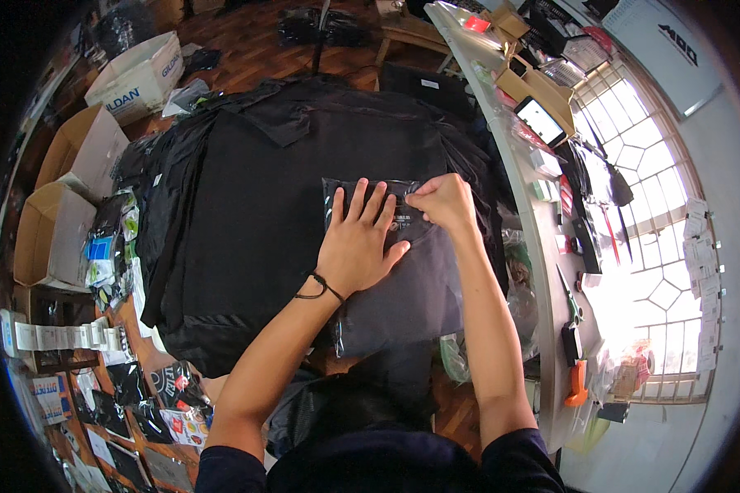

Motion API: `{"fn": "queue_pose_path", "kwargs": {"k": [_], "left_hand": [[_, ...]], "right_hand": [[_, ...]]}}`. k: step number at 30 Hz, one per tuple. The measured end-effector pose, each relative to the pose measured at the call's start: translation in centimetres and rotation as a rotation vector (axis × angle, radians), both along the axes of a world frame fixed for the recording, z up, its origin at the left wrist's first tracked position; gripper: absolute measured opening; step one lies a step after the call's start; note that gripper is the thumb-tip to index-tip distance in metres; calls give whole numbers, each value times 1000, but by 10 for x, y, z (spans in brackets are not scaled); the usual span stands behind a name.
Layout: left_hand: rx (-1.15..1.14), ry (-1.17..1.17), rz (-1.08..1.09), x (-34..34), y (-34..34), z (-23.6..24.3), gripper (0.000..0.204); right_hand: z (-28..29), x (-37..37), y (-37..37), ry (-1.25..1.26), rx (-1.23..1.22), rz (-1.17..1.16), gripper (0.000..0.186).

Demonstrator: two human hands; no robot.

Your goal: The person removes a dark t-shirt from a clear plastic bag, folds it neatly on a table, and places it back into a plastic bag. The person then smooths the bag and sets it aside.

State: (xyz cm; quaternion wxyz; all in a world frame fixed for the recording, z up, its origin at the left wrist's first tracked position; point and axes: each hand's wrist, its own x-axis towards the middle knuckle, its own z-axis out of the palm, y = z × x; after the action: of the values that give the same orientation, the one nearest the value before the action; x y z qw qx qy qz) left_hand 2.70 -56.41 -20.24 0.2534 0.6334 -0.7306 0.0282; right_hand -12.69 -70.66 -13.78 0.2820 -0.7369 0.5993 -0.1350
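A clear plastic bag (411, 287) with a folded black garment inside lies on a broad pile of black shirts (263, 214). My left hand (358, 234) is spread flat on the upper left part of the bag, fingers apart and pointing away from me; a dark cord bracelet circles that wrist. At the bag's upper right corner my right hand (444, 201) is closed, with thumb and fingertips pinching the plastic edge. Small pale print on the garment's neck shows between the two hands.
To the right runs a long shelf (534, 238) bearing a phone (539, 121), scissors (569, 294) and an orange-handled tool (578, 384). Open cardboard boxes (56, 234) stand at the left. Packaged garments (177, 390) lie on the wooden floor at lower left.
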Motion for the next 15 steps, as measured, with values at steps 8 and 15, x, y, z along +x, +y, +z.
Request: {"fn": "queue_pose_path", "kwargs": {"k": [8,15], "left_hand": [[23,1,24,-1,0,0,79],[62,-22,31,-2,1,5,79]], "right_hand": [[-17,-21,-2,1,-258,-173,59],[-27,-17,2,17,-288,-104,68]]}}
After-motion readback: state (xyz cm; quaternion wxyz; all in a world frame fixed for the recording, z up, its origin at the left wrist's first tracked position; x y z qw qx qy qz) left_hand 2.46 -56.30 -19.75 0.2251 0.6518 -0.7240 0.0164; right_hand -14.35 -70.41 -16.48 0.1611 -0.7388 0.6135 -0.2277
